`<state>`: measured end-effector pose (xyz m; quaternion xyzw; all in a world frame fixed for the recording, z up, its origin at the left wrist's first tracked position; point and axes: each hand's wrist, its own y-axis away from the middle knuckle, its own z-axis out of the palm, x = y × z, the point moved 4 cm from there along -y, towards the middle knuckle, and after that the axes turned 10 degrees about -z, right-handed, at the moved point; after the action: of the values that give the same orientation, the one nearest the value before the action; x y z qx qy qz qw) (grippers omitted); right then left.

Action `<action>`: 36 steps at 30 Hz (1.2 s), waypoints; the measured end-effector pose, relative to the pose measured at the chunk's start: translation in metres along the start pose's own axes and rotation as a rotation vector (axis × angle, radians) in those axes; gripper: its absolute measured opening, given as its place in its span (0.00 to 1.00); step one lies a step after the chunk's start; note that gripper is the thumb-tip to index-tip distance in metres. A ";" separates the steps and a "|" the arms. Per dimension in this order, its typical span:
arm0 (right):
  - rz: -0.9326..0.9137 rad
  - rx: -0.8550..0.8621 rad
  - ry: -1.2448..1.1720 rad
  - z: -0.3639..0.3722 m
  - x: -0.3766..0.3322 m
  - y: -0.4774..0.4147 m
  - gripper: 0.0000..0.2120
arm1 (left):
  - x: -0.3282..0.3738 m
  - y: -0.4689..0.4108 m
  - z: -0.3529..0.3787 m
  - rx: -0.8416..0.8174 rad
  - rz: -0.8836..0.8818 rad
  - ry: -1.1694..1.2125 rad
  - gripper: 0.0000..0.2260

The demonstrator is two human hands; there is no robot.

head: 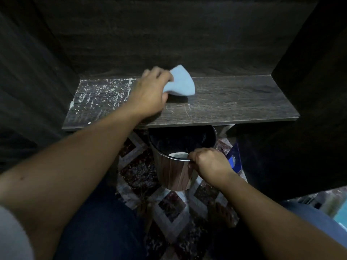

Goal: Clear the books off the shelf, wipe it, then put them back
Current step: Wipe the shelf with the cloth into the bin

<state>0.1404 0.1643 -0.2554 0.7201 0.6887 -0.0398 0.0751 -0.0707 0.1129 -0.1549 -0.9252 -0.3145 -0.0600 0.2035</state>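
Across the middle of the frame lies the dark wooden shelf [234,102], with no books on it and none in view. Below its front edge, at lower centre, a wood-patterned waste bin [174,175] is gripped by the right hand [210,162], fingers curled over its rim. The left hand [150,91] clutches a pale blue cloth [180,83] on the board. White specks [101,94] cover the shelf's left part, off to the side of the bin's mouth. Swept straight forward, they would likely miss it and scatter on the patterned floor [135,166].

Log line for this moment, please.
step wipe | left hand grips cloth on shelf | right hand holds bin rim | white dust left side
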 end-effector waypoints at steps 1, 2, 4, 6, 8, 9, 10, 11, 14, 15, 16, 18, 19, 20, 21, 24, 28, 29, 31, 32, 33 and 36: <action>-0.004 0.022 -0.021 0.001 0.001 -0.002 0.10 | -0.001 -0.012 -0.001 0.005 0.029 -0.063 0.17; -0.004 0.036 -0.046 0.002 0.002 -0.004 0.10 | -0.002 -0.024 -0.002 0.013 0.070 -0.139 0.17; 0.012 0.032 -0.059 0.004 0.005 -0.008 0.11 | -0.004 -0.043 0.002 0.029 0.187 -0.275 0.16; 0.044 0.009 -0.060 0.009 0.009 -0.011 0.11 | -0.007 -0.055 0.011 0.058 0.293 -0.336 0.13; 0.057 -0.014 -0.075 0.013 0.013 -0.013 0.11 | -0.013 -0.062 0.021 0.141 0.360 -0.398 0.08; 0.060 -0.024 -0.080 0.015 0.015 -0.014 0.11 | -0.016 -0.064 0.025 0.185 0.374 -0.443 0.08; 0.061 -0.033 -0.082 0.016 0.016 -0.015 0.11 | -0.018 -0.065 0.028 0.209 0.378 -0.491 0.10; 0.059 -0.043 -0.079 0.017 0.016 -0.016 0.11 | -0.020 -0.066 0.031 0.205 0.377 -0.535 0.12; 0.059 -0.048 -0.083 0.018 0.017 -0.017 0.10 | -0.026 -0.068 0.042 0.092 0.348 -0.615 0.17; 0.062 -0.047 -0.085 0.019 0.017 -0.017 0.10 | -0.026 -0.068 0.045 0.055 0.341 -0.598 0.18; 0.065 -0.046 -0.086 0.019 0.017 -0.018 0.10 | -0.025 -0.067 0.048 0.012 0.333 -0.552 0.18; 0.071 -0.050 -0.092 0.022 0.017 -0.019 0.09 | -0.023 -0.067 0.052 -0.086 0.277 -0.409 0.17; 0.074 -0.055 -0.095 0.023 0.017 -0.019 0.09 | -0.023 -0.069 0.053 -0.147 0.225 -0.347 0.17; 0.075 -0.060 -0.097 0.024 0.017 -0.019 0.09 | -0.024 -0.071 0.053 -0.210 0.167 -0.296 0.18; 0.075 -0.063 -0.102 0.024 0.016 -0.019 0.09 | -0.024 -0.072 0.053 -0.270 0.114 -0.262 0.19; 0.063 -0.064 -0.115 0.024 0.014 -0.019 0.09 | -0.024 -0.075 0.053 -0.384 0.021 -0.195 0.21; 0.056 -0.065 -0.133 0.020 0.011 -0.018 0.10 | -0.021 -0.073 0.046 -0.444 -0.025 -0.167 0.23; 0.052 -0.066 -0.138 0.019 0.010 -0.017 0.10 | -0.020 -0.069 0.044 -0.443 -0.019 -0.160 0.23; 0.044 -0.078 -0.130 0.017 0.010 -0.017 0.11 | -0.018 -0.058 0.042 -0.432 -0.013 -0.118 0.23; 0.044 -0.081 -0.127 0.016 0.010 -0.016 0.11 | -0.016 -0.051 0.042 -0.428 -0.012 -0.087 0.22; 0.046 -0.080 -0.126 0.015 0.010 -0.015 0.11 | -0.013 -0.043 0.042 -0.427 -0.008 -0.058 0.22; 0.044 -0.071 -0.122 0.014 0.008 -0.013 0.10 | -0.007 -0.023 0.040 -0.421 0.012 -0.008 0.20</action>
<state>0.1280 0.1704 -0.2713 0.7283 0.6677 -0.0575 0.1432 -0.0908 0.1427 -0.1853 -0.9495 -0.2902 -0.1196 0.0051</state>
